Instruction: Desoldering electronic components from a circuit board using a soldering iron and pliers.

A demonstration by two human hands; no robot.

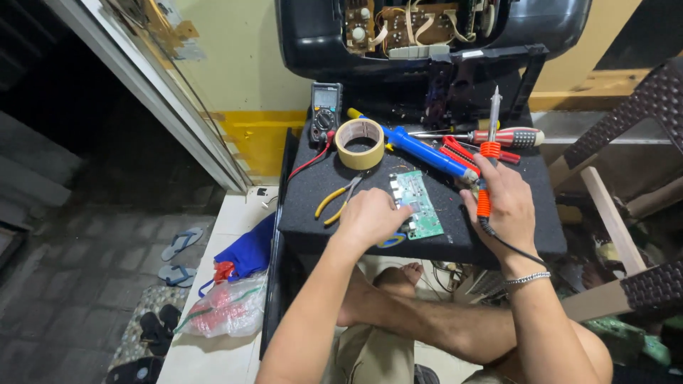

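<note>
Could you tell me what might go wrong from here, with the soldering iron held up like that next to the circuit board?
1. The right hand holds the soldering iron tip-up; if it is hot, it could burn the left hand resting on the green circuit board close by.
2. The iron's cord hangs over the table edge above bare legs, so a snag could pull it down.
3. The tape roll and blue solder sucker lie close enough to scorch.

- The black bench (313, 192) has a matt, rough, carpet-like cover.
- The small green circuit board (416, 203) looks smooth, with a slight shine.
- The orange soldering iron (486, 163) has a ribbed plastic handle and a bright metal tip.
- The yellow-handled pliers (340, 201) have grey metal jaws.
- The beige tape roll (360, 144) looks like matt paper.
</note>
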